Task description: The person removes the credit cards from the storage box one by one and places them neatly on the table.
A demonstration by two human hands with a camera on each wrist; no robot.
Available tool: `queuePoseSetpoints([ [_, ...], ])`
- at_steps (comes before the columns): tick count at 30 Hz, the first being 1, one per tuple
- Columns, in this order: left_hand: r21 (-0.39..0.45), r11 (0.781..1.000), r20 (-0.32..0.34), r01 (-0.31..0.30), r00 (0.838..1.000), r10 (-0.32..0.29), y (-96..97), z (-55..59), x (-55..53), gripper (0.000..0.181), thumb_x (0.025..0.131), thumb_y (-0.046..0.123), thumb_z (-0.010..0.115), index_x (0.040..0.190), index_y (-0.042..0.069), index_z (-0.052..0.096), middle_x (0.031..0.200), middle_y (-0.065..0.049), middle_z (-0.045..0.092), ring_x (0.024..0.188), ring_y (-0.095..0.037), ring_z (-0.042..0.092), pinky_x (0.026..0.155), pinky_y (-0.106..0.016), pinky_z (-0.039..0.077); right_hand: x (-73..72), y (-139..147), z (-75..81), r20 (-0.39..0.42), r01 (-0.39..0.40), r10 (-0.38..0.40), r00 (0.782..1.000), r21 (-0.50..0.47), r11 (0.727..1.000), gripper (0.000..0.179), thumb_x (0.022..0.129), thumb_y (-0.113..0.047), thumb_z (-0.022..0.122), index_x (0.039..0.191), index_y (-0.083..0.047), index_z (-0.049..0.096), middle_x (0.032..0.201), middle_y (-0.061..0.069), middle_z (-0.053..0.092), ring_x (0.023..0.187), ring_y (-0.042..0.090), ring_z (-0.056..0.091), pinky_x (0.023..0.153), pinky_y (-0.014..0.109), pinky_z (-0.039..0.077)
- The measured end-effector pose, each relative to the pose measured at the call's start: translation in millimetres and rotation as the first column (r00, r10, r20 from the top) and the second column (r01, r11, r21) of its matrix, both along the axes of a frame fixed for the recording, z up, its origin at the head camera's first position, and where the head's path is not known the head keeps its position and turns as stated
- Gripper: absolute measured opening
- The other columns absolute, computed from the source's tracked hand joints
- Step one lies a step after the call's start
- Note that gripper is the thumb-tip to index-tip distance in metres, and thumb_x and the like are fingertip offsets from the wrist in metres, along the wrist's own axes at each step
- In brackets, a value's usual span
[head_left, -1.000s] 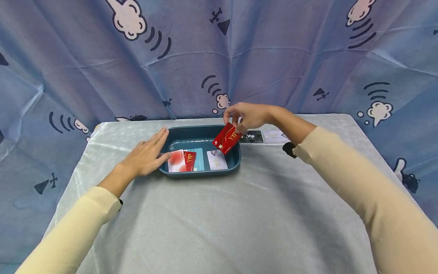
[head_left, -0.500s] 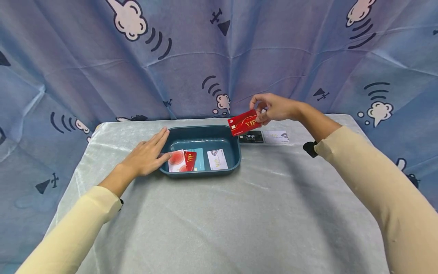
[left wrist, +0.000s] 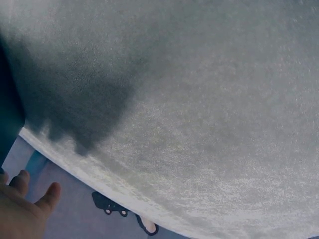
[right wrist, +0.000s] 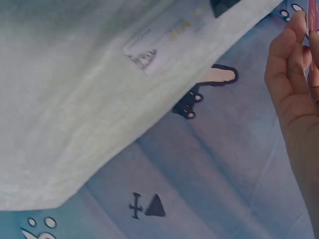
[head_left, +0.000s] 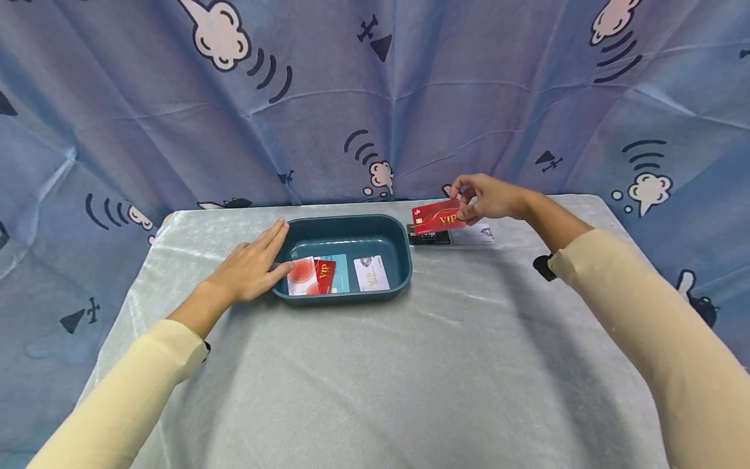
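- I have my right grip point(head_left: 492, 197) pinching the red VIP card point(head_left: 432, 216), over the black card point(head_left: 432, 240) on the surface point(head_left: 375, 378).
- My left grip point(head_left: 246, 266), thumb spread, touches the blue tray's point(head_left: 342, 298) left end.

The card point(head_left: 432, 217) and tray point(head_left: 342, 298) look glossy, the tablecloth point(head_left: 375, 371) velvety.

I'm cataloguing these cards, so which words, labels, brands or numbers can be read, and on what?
"VIP": red card held in the right hand.
"VIP": other red card, in the tray.
"VIP": white card in the tray.
"Vip", partly hidden: black card on the table.
"VIP", blurred: other white card on the table.
Remaining fine print on the cards: too small or blurred to read.
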State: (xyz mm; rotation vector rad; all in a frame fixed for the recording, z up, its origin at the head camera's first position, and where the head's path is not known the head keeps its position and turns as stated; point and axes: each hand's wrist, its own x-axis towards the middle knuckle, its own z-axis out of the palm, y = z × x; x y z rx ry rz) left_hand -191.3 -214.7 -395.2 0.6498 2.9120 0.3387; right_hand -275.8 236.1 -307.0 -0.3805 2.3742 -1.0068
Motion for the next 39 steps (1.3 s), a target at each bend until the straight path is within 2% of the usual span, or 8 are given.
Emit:
queuePoseSetpoints([
  [7,-0.002,1.000,0.002,-0.001,1.000,0.001,0.4,0.8,-0.2,0.080,0.102,0.049,0.044,0.160,0.007,0.009,0.167,-0.010,0.005,0.151,-0.032,0.016,0.111,-0.065,0.024,3.7,5.1,-23.5,0.038,-0.008,0.007,0.999,0.016,1.000,0.032,0.095,0.003,0.060,0.122,0.004,0.043,0.104,0.021,0.052,0.099,0.034,0.061,0.087,0.047,0.056],
  [15,-0.006,1.000,0.002,0.000,1.000,0.000,0.9,1.2,-0.2,0.080,0.102,0.049,0.044,0.161,0.007,0.009,0.167,-0.009,0.005,0.151,-0.032,0.015,0.111,-0.066,0.024,7.5,5.4,-46.4,0.070,-0.003,0.000,0.998,0.036,0.999,0.034,0.093,0.002,0.062,0.122,0.005,0.044,0.102,0.019,0.055,0.102,0.032,0.055,0.081,0.032,0.055],
  [19,-0.005,1.000,0.004,0.001,1.000,-0.001,1.1,1.9,0.0,0.080,0.102,0.049,0.044,0.161,0.007,0.008,0.167,-0.010,0.004,0.151,-0.032,0.015,0.111,-0.066,0.023,7.4,6.7,-54.6,0.100,0.012,-0.014,0.995,0.024,1.000,0.035,0.093,0.003,0.062,0.123,0.006,0.044,0.099,0.017,0.057,0.099,0.029,0.056,0.077,0.030,0.054],
  [24,-0.004,1.000,0.018,-0.002,1.000,0.002,1.2,2.9,0.7,0.080,0.102,0.049,0.043,0.161,0.008,0.007,0.167,-0.010,0.003,0.151,-0.033,0.014,0.112,-0.067,0.022,7.8,8.0,-61.7,0.136,0.021,-0.026,0.990,0.034,0.999,0.037,0.093,0.003,0.064,0.124,0.006,0.044,0.097,0.015,0.057,0.097,0.026,0.056,0.074,0.027,0.052],
  [30,-0.014,1.000,0.025,0.000,1.000,0.000,1.2,2.4,0.6,0.080,0.102,0.050,0.042,0.161,0.008,0.006,0.167,-0.009,0.002,0.152,-0.033,0.013,0.112,-0.066,0.021,9.6,7.7,-66.9,0.159,0.015,-0.020,0.987,0.029,0.999,0.035,0.092,0.006,0.063,0.122,0.008,0.045,0.091,0.015,0.057,0.083,0.022,0.066,0.074,0.032,0.057],
  [39,-0.007,1.000,0.018,-0.003,1.000,0.003,0.9,3.9,1.4,0.081,0.102,0.049,0.044,0.160,0.007,0.007,0.167,-0.010,0.003,0.151,-0.035,0.014,0.111,-0.067,0.021,11.1,3.1,-72.0,0.165,0.000,-0.007,0.986,0.043,0.999,0.032,0.093,0.007,0.062,0.120,0.008,0.045,0.090,0.014,0.053,0.076,0.020,0.067,0.072,0.032,0.058],
])
